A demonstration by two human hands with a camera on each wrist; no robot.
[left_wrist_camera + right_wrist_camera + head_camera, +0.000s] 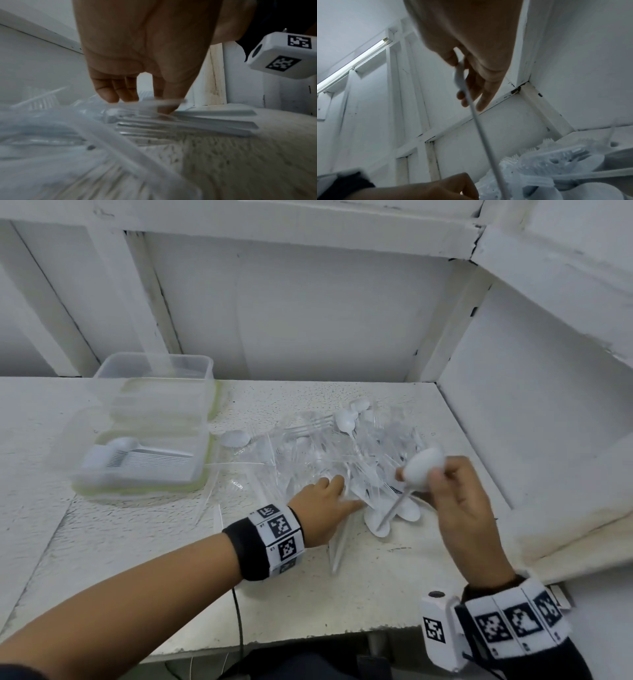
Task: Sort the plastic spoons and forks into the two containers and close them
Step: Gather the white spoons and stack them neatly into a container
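A heap of clear plastic forks and white spoons (325,453) lies mid-table. My left hand (337,491) reaches into its near side, and its fingertips (120,94) touch clear fork handles (205,121) without gripping any. My right hand (428,474) is raised over the heap's right side. It grips a white spoon (423,467) by the bowl end, and the thin handle (479,128) hangs down. At the left stand two clear containers. The near one (144,491) has a green rim and holds a stack of white spoons (137,457). The far one (154,364) looks blurred.
White wall panels close the back and the right side of the table (102,542). Two white spoons (383,518) and loose clear forks (337,546) lie on the table between my hands. A black cable (238,628) hangs at the front edge.
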